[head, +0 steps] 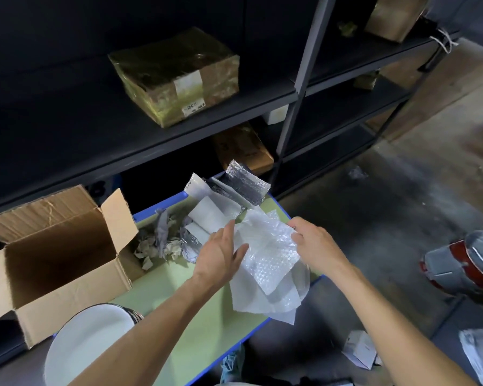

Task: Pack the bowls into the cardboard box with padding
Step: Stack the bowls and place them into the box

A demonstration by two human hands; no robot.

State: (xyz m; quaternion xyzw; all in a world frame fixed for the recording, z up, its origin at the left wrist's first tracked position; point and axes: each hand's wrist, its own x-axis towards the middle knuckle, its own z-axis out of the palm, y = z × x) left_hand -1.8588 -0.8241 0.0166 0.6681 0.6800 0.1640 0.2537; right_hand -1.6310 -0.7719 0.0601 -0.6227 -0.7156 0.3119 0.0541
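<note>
Light, limp bubble wrap (268, 254) is being pinched at its edge by the right hand (314, 243), curled, and steadied by the left hand (221, 254), fingers straight.

The pale green, blue-edged tabletop (179, 302) carries an open cardboard box (59, 260) at nine o'clock, white bowls (89, 338) at seven, paper scraps (162, 243) near centre — and bubble wrap sheets (268, 274) from twelve to four.

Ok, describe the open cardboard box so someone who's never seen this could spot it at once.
Find the green table with blue edging below the dark shelves. At its left end stands the cardboard box, beside the stack of white bowls. Unlike the taped box on the shelf, its flaps stand open.
</note>
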